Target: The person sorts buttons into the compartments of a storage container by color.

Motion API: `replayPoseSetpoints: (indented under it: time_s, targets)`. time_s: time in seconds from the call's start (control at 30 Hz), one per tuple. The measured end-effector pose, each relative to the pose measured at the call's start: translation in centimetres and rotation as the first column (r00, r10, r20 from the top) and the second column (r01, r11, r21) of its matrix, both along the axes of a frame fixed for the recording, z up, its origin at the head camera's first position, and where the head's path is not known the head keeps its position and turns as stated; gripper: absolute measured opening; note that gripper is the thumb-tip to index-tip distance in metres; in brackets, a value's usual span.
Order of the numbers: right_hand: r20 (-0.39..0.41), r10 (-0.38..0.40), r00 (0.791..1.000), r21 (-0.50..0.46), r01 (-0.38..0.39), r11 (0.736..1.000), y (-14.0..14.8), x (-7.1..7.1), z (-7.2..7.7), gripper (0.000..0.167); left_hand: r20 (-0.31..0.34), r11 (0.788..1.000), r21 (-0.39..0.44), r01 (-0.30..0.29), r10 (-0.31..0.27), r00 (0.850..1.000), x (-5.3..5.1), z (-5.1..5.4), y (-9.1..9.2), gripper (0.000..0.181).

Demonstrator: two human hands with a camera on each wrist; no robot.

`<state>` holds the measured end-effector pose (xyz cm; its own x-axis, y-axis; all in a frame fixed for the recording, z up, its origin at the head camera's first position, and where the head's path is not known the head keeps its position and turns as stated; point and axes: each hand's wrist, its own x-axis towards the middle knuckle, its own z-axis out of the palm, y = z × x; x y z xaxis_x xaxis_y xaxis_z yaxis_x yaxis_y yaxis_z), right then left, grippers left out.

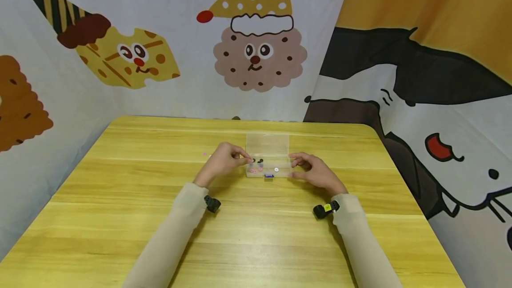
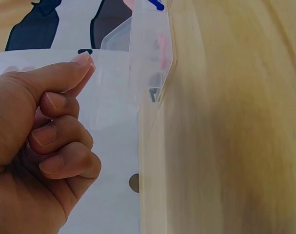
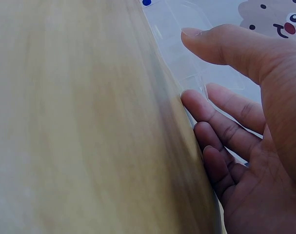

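A clear plastic compartment box (image 1: 282, 173) stands on the table with its lid (image 1: 267, 145) raised at the back. Black buttons (image 1: 261, 161) lie in its back left part, pink buttons (image 1: 260, 169) at the front left, and a white button (image 1: 276, 170) farther right. Over the box's left end is my left hand (image 1: 224, 161), thumb and index fingertips together; anything tiny between them is hidden. Its other fingers curl inward in the left wrist view (image 2: 60, 131). My right hand (image 1: 316, 171) holds the box's right end between thumb and fingers.
A blue latch (image 1: 269, 176) sits at the box's front. Small pink bits (image 1: 204, 154) lie on the wooden table (image 1: 256, 234) left of the box, beyond the left hand. A printed cloth (image 1: 192, 97) hangs behind the table's back edge.
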<state>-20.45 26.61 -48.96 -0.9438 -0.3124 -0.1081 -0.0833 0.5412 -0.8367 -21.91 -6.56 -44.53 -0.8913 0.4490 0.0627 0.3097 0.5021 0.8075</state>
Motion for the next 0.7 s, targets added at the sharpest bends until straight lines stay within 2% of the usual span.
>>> replayPoseSetpoints:
  time_s: [0.17, 0.3, 0.53, 0.7]
  targets:
    - [0.013, 0.003, 1.0, 0.011, -0.003, 1.0, -0.5, 0.5, 1.2, 0.064, -0.011, 1.0, -0.02, -0.003, 0.003, 1.0, 0.1, -0.1, 0.4, 0.011]
    - [0.024, 0.007, 1.0, 0.017, -0.008, 1.0, -0.8, 0.8, 1.9, 0.062, 0.005, 1.0, -0.026, -0.013, 0.013, 1.0, 0.1, -0.3, 0.5, 0.012]
    - [0.009, -0.002, 1.0, 0.007, 0.002, 1.0, -0.1, 0.1, 0.3, 0.064, 0.002, 1.0, -0.022, -0.009, 0.009, 1.0, 0.0, -0.6, 0.6, 0.016]
    - [-0.003, -0.001, 1.0, -0.003, 0.001, 1.0, 0.1, -0.1, -0.1, 0.064, 0.006, 1.0, -0.017, -0.017, 0.017, 1.0, 0.1, -0.6, 0.4, 0.016]
